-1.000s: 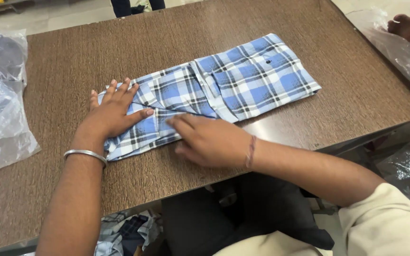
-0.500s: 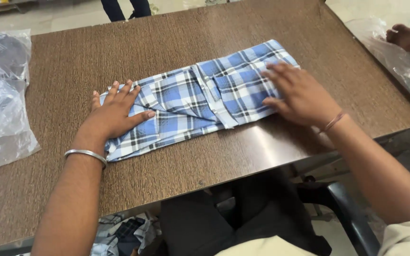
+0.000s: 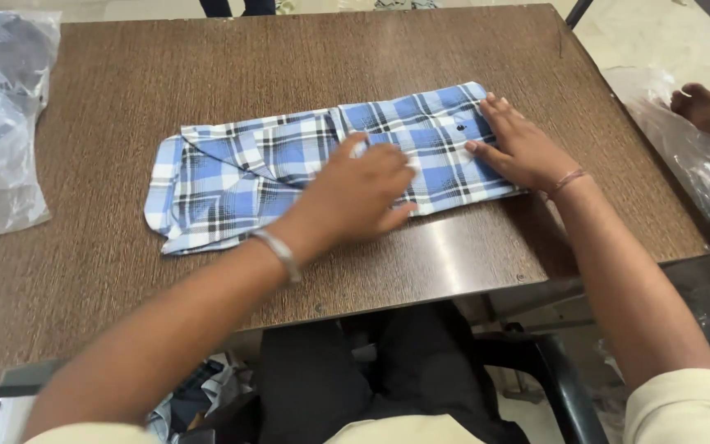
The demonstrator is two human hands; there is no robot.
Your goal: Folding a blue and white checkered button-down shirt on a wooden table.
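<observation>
A blue checked shirt (image 3: 289, 168) lies folded into a long strip in the middle of the brown table (image 3: 207, 66). The collar end is on the left side. The left hand (image 3: 359, 197) rests on the middle of the shirt, near the front edge. Its fingers are bent a little and close together, pressing the cloth flat, not gripping it. A metal bangle (image 3: 277, 251) sits on that wrist. The right hand (image 3: 519, 148) lies flat on the right end of the shirt, with fingers spread and palm down (a thin band is on the wrist). A clear plastic bag (image 3: 2, 123) sits at the left edge of the table. More clear plastic (image 3: 667, 140) lies past the right edge, where another person's hand (image 3: 704, 107) touches it.
</observation>
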